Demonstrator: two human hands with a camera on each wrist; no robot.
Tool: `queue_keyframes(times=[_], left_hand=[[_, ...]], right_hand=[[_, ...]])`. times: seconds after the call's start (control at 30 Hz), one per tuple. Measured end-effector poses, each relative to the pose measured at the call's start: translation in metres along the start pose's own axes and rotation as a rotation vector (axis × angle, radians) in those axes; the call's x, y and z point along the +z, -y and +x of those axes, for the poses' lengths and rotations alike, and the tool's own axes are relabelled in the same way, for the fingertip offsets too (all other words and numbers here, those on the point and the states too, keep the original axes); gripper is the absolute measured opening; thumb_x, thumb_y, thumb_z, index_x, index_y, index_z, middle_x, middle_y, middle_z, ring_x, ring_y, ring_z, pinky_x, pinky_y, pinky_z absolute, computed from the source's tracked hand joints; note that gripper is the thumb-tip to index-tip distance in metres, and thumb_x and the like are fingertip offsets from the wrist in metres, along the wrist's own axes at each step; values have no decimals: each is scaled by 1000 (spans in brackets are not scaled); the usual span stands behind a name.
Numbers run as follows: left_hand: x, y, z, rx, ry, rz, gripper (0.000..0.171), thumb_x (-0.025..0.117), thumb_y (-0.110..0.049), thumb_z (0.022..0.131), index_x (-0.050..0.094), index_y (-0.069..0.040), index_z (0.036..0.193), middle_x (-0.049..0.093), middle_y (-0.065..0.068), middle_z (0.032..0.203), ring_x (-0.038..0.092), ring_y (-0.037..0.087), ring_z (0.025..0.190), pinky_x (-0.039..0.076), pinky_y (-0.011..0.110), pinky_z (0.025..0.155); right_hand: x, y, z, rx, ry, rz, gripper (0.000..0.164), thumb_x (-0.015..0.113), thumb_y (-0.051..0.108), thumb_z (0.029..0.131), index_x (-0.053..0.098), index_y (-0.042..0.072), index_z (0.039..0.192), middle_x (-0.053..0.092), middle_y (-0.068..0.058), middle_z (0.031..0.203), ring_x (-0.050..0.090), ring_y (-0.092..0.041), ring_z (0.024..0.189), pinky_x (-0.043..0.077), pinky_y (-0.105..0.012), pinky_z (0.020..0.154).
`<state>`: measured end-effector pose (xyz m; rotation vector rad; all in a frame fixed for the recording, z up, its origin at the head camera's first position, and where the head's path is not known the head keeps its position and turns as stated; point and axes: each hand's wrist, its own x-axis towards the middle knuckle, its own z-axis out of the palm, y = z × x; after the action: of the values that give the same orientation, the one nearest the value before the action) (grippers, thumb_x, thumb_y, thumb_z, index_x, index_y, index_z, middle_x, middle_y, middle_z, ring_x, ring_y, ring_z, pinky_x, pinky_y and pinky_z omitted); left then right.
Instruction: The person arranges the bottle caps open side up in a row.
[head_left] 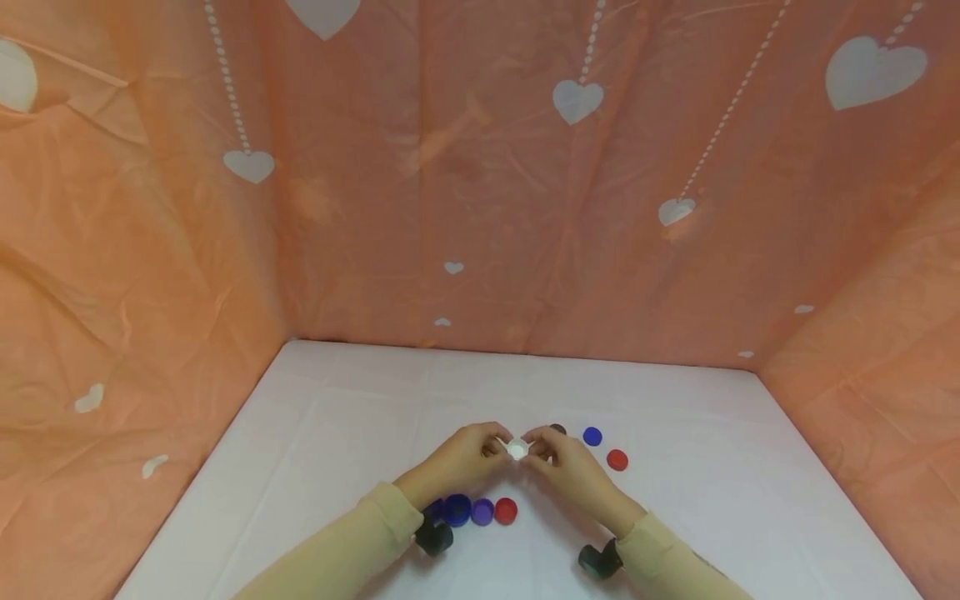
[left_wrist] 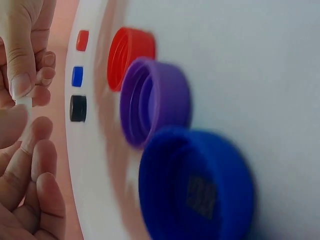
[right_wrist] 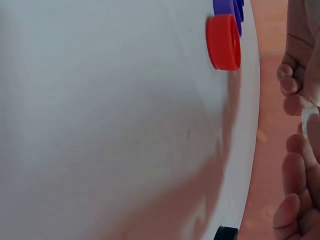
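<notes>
Above the white table, both hands hold a small white bottle cap between them. My left hand pinches its left side with thumb and fingers. From the other side, my right hand pinches it too. The left wrist view shows only an edge of the white cap between the fingertips; fingers hide much of it. Nearer than the hands stands a row of caps: red, purple and blue. Another dark blue cap is partly hidden by the left wrist.
Beyond the right hand lie a black cap, a blue cap and a red cap. Dark devices sit at the left wrist and right wrist. Orange cloth with hearts encloses the white table.
</notes>
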<state>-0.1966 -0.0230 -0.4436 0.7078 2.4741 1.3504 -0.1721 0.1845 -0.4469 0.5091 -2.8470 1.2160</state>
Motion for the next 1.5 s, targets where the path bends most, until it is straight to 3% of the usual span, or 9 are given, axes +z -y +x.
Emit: queue_keyframes(times=[0.27, 0.47, 0.73, 0.93, 1.3, 1.5], left_hand=[[11, -3, -6, -7, 63, 31, 18, 74, -16, 83, 64, -12, 97, 62, -10, 78, 59, 6, 72, 49, 24, 69], [19, -2, -9, -20, 74, 65, 17, 76, -21, 83, 66, -14, 95, 61, -12, 78, 58, 4, 75, 48, 24, 72], [27, 0, -13, 44, 98, 242, 26, 83, -30, 74, 69, -19, 94, 58, -11, 85, 51, 7, 84, 43, 26, 78], [33, 0, -16, -1, 129, 292, 30, 84, -32, 73, 69, -20, 96, 55, -14, 82, 47, 6, 80, 40, 24, 72], [38, 2, -16, -4, 126, 367, 29, 84, -31, 72, 68, -21, 93, 51, -13, 79, 45, 7, 78, 39, 23, 69], [40, 2, -15, 5, 123, 408, 28, 83, -31, 73, 66, -21, 92, 50, -13, 78, 45, 6, 77, 38, 23, 69]], right_hand=[[-3, -7, -15, 51, 116, 9, 24, 70, 27, 90, 65, 17, 111, 62, 13, 83, 56, -10, 78, 48, -26, 71], [-2, -12, -21, 57, 158, 49, 22, 74, 32, 86, 65, 23, 104, 63, 12, 80, 57, -11, 75, 49, -26, 68], [2, -19, -26, 27, 210, 36, 18, 74, 20, 85, 65, 22, 100, 61, 11, 81, 57, -10, 77, 48, -27, 69], [2, -18, -30, 76, 266, 31, 21, 76, 23, 84, 65, 22, 102, 60, 9, 90, 54, -14, 84, 47, -30, 75], [1, -23, -32, 33, 281, -14, 20, 77, 25, 82, 66, 26, 99, 58, 10, 90, 53, -12, 84, 45, -28, 74], [2, -25, -32, 64, 285, -4, 21, 77, 27, 82, 66, 28, 99, 57, 10, 89, 52, -13, 84, 45, -29, 74]])
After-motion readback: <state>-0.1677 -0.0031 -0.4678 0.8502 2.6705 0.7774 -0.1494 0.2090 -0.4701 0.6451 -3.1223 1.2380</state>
